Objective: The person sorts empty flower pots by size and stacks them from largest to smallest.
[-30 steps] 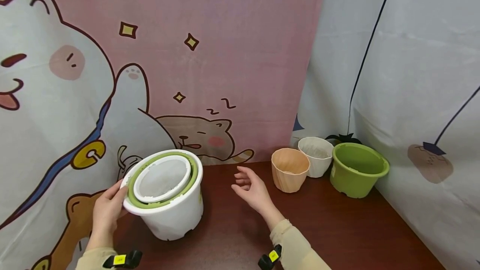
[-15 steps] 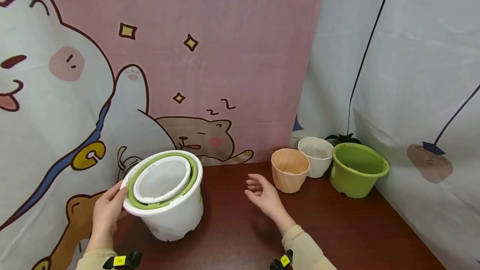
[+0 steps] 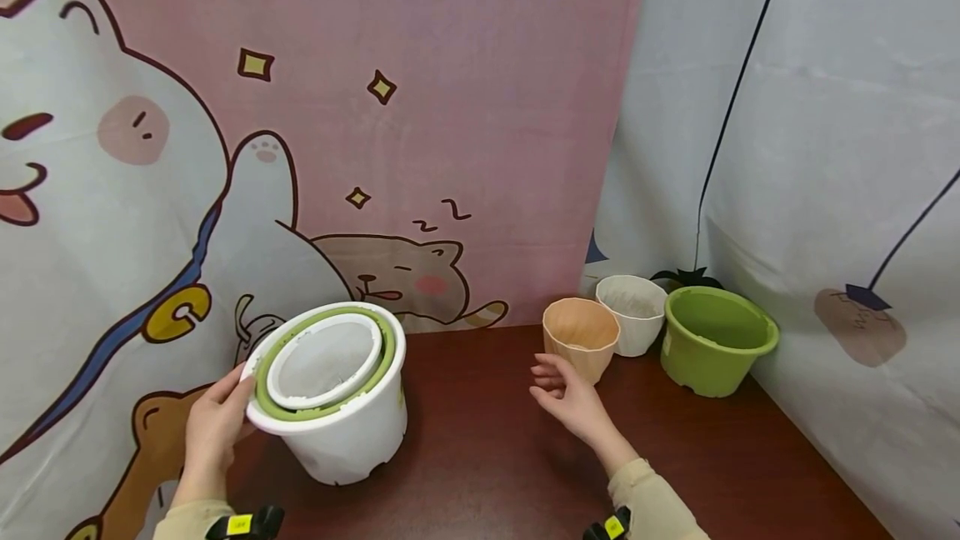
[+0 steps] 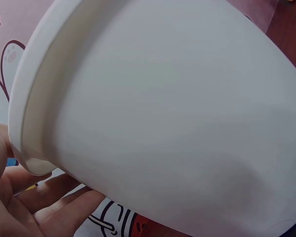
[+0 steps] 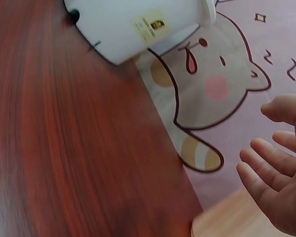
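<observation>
A large white flowerpot (image 3: pixel 341 444) stands at the left of the table. Nested inside it are a green pot (image 3: pixel 387 348) and a smaller white pot (image 3: pixel 322 361). My left hand (image 3: pixel 213 427) grips the large pot's rim, thumb on top and fingers beneath the lip, as the left wrist view shows. My right hand (image 3: pixel 573 402) is in the air in front of the peach flowerpot (image 3: pixel 577 327), covering part of its lower left side in the head view. Its fingers are loosely bent and hold nothing. Whether it touches the peach pot cannot be told.
Behind the peach pot is a ribbed white pot (image 3: pixel 637 315). A wide green pot (image 3: pixel 708 357) stands at the back right, close to the grey curtain (image 3: pixel 840 190). A pink printed curtain (image 3: pixel 480 132) hangs along the back of the brown table (image 3: pixel 465 440).
My right hand has moved right and slightly down, from mid-table to the front of the peach pot. My left hand and the nested pots have stayed in place.
</observation>
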Demonstrator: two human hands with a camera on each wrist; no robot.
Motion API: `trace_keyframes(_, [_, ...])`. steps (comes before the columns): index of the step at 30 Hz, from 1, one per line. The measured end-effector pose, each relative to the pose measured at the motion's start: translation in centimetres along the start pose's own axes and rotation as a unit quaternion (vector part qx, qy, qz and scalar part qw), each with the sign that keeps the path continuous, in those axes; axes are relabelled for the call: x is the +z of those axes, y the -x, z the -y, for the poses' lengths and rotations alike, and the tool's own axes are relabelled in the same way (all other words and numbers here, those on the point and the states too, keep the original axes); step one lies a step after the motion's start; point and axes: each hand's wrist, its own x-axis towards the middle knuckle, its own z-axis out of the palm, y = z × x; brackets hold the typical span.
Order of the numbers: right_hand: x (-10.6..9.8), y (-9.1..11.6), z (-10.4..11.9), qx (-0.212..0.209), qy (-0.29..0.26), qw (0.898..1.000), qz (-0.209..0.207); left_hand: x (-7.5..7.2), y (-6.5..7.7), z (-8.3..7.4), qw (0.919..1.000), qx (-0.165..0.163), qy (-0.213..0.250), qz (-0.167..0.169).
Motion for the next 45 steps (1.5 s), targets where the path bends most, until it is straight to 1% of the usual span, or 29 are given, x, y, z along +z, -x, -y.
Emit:
trace_keyframes(3, [-1.1, 0.3, -0.9, 0.003, -0.002, 1.0, -0.014, 0.0, 0.0, 0.0, 1.0, -0.002, 0.002, 0.0])
trace_keyframes(7, [-2.5, 0.8, -1.5, 0.009, 0.008, 1.0, -0.021, 0.0, 0.0, 0.0, 1.0, -0.001, 0.004, -0.001])
trace_keyframes(12, [-4.1, 1.2, -2.0, 0.01, 0.031, 0.999, -0.02, -0.1, 0.0, 0.0, 1.0, -0.001, 0.001, 0.002])
trace_keyframes(17, [-6.1, 1.5, -2.1, 0.003, 0.065, 0.997, -0.032, -0.2, 0.0, -0.1, 1.0, -0.002, -0.001, 0.001])
trace_keyframes(24, [-9.2, 1.7, -2.1, 0.007, 0.122, 0.991, -0.045, -0.2, 0.1, -0.1, 1.0, -0.003, 0.001, 0.0])
trace_keyframes(31, [-11.8, 1.9, -1.7, -0.007, 0.146, 0.988, -0.057, -0.1, 0.1, -0.1, 1.0, -0.007, 0.0, -0.001])
trace_keyframes(35, [-13.0, 2.0, -1.9, -0.015, 0.17, 0.983, -0.066, -0.1, 0.1, -0.1, 1.0, -0.007, 0.001, -0.002])
trace_keyframes(41, [-14.8, 2.1, -2.3, -0.012, 0.206, 0.975, -0.079, 0.0, 0.0, 0.0, 1.0, -0.008, -0.004, -0.003])
trace_keyframes(45, [-16.0, 2.2, -2.2, -0.007, 0.214, 0.973, -0.083, 0.0, 0.0, 0.0, 1.0, -0.005, -0.006, -0.001])
